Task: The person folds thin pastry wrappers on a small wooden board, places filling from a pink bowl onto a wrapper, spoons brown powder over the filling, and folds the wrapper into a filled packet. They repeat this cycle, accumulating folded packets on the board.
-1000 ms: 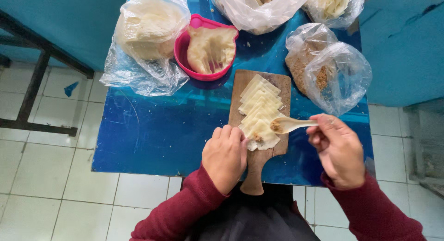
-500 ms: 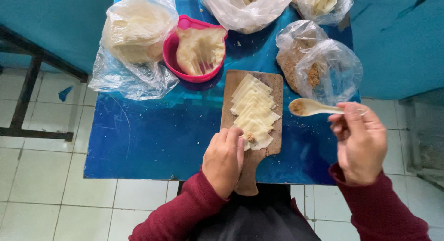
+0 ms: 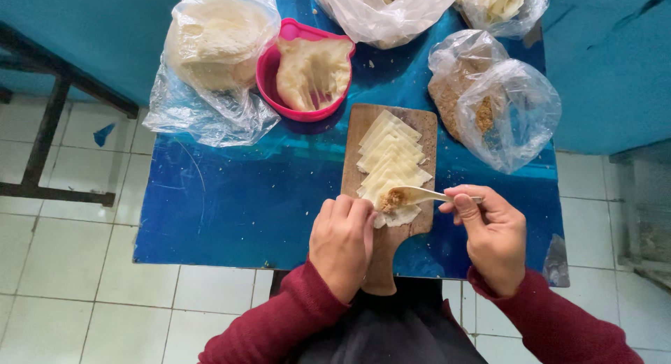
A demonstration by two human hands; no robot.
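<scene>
The right hand (image 3: pixel 493 238) has brought the spoon (image 3: pixel 412 195) back over the wrappers (image 3: pixel 391 161); its fingers pinch the handle. The left hand (image 3: pixel 342 238) stays curled, pressing the nearest wrapper on the wooden board (image 3: pixel 419 126). The blue table (image 3: pixel 231 203) stands on white floor tiles (image 3: pixel 63 259). Farther off are a pink bowl (image 3: pixel 269 70) and plastic bags (image 3: pixel 514 112), some cut off at the top.

Two plastic bags (image 3: pixel 391 8) run off the top edge, their contents cut off.

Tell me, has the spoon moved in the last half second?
Yes. The spoon in the right hand swung left from beside the wooden board onto the wrappers.
</scene>
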